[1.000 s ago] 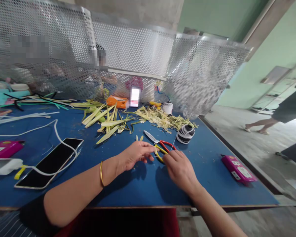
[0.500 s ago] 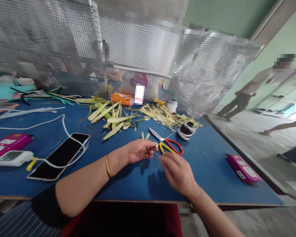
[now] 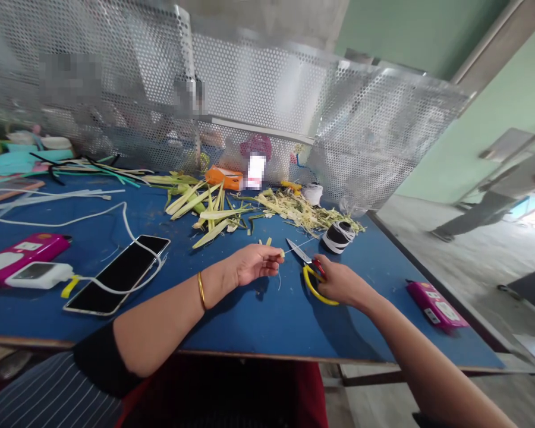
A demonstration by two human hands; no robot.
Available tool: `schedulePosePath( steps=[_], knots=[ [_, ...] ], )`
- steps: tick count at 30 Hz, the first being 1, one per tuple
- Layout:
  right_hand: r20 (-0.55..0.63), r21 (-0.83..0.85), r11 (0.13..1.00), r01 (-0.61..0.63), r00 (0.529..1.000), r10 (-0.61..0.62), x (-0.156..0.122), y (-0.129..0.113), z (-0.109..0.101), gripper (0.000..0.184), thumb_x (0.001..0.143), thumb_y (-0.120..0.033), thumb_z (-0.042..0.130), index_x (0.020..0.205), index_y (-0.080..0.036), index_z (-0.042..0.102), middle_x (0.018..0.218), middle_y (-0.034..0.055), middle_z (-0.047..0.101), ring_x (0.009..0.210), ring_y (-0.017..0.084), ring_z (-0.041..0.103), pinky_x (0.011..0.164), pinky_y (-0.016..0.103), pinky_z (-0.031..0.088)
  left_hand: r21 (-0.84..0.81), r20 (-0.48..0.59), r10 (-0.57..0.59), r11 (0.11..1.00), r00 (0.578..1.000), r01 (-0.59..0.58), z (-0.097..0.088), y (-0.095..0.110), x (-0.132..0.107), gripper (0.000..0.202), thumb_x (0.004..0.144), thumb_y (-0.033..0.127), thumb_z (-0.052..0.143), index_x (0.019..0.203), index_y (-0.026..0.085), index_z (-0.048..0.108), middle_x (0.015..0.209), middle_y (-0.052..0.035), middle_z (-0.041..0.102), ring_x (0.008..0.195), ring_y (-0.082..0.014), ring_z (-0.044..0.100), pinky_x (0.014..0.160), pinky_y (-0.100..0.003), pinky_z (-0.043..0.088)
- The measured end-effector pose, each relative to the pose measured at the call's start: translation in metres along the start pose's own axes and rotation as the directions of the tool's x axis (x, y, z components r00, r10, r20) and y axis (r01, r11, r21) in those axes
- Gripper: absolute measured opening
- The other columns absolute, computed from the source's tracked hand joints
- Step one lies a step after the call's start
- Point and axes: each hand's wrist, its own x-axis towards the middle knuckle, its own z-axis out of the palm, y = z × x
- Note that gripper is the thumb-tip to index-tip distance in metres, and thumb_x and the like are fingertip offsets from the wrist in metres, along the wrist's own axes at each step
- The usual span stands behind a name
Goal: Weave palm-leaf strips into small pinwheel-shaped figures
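My left hand [image 3: 259,263] is closed in a pinch on a small pale-yellow piece [image 3: 282,253], which looks like a bit of plant husk. White thread [image 3: 310,241] stretches from that piece to a black-and-white spool [image 3: 337,238], and a loose end hangs below my fingers. My right hand [image 3: 341,280] is wrapped round the handles of a pair of scissors [image 3: 312,278], one loop red and one yellow. The blades point up and left, close to the thread. Just behind my left hand lie small pale strips [image 3: 267,242], partly hidden.
Pale green husk leaves [image 3: 209,213] and a heap of shreds [image 3: 301,211] lie at the back, before a perforated metal screen [image 3: 258,83]. A cabled phone [image 3: 120,273] and magenta device [image 3: 24,258] are left; another magenta device [image 3: 434,304] is right. A person [image 3: 499,196] is beyond.
My right hand has moved right from beside my left fingers and taken hold of the scissors, turning them a little. My left hand keeps its pinch. The person at right has moved further right.
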Motion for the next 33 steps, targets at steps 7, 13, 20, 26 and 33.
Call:
schedulePosePath(
  steps=[7, 13, 20, 26, 33],
  knots=[
    [0.31, 0.816, 0.487, -0.312, 0.947, 0.085, -0.055, 0.035, -0.007, 0.065, 0.072, -0.057, 0.068, 0.125, -0.02, 0.058, 0.058, -0.0071, 0.048, 0.04, 0.009, 0.04, 0.047, 0.028, 0.044, 0.007, -0.011, 0.053, 0.999, 0.999, -0.053, 0.0, -0.003, 0.003, 0.016, 0.082, 0.015, 0.065, 0.067, 0.009, 0.066, 0.064, -0.0037, 0.064, 0.052, -0.0074, 0.056, 0.054, -0.021, 0.05],
    [0.353, 0.928, 0.143, -0.345, 0.935, -0.034, -0.072, 0.028, -0.02, 0.059, 0.064, -0.063, 0.076, 0.104, -0.022, 0.064, 0.075, -0.0009, 0.057, 0.056, 0.011, 0.054, 0.061, 0.03, 0.056, 0.01, 0.003, 0.063, 0.998, 0.998, -0.063, 0.001, -0.004, 0.003, 0.015, 0.082, 0.016, 0.065, 0.068, 0.009, 0.066, 0.064, -0.003, 0.064, 0.053, -0.0077, 0.056, 0.054, -0.021, 0.05],
    [0.277, 0.95, 0.161, -0.266, 0.959, -0.052, -0.048, 0.008, -0.015, 0.047, 0.074, -0.06, 0.07, 0.093, -0.018, 0.061, 0.067, -0.0029, 0.056, 0.047, 0.007, 0.047, 0.042, 0.02, 0.048, 0.044, 0.027, 0.068, 0.997, 0.997, -0.069, 0.002, -0.005, 0.001, 0.013, 0.078, 0.017, 0.069, 0.068, 0.01, 0.065, 0.064, -0.0035, 0.064, 0.053, -0.0087, 0.056, 0.053, -0.022, 0.05],
    [0.183, 0.933, 0.299, -0.2, 0.98, 0.084, -0.033, -0.003, -0.012, 0.049, 0.068, -0.062, 0.073, 0.086, -0.018, 0.061, 0.057, -0.0066, 0.049, 0.038, 0.006, 0.039, 0.037, 0.022, 0.044, 0.069, 0.016, 0.083, 0.994, 0.996, -0.084, 0.001, -0.007, 0.001, 0.013, 0.078, 0.016, 0.068, 0.069, 0.009, 0.065, 0.064, -0.0039, 0.063, 0.053, -0.0087, 0.056, 0.055, -0.023, 0.05],
    [-0.188, 0.288, 0.943, -0.167, 0.956, 0.226, -0.03, 0.02, 0.011, 0.037, 0.08, -0.047, 0.061, 0.107, -0.023, 0.066, 0.067, 0.0008, 0.065, 0.059, 0.019, 0.06, 0.051, 0.026, 0.037, 0.038, 0.068, 0.073, 0.996, 0.995, -0.076, 0.002, 0.004, -0.007, 0.014, 0.08, 0.017, 0.066, 0.069, 0.01, 0.066, 0.067, -0.0032, 0.064, 0.054, -0.008, 0.055, 0.054, -0.022, 0.048]
  ],
)
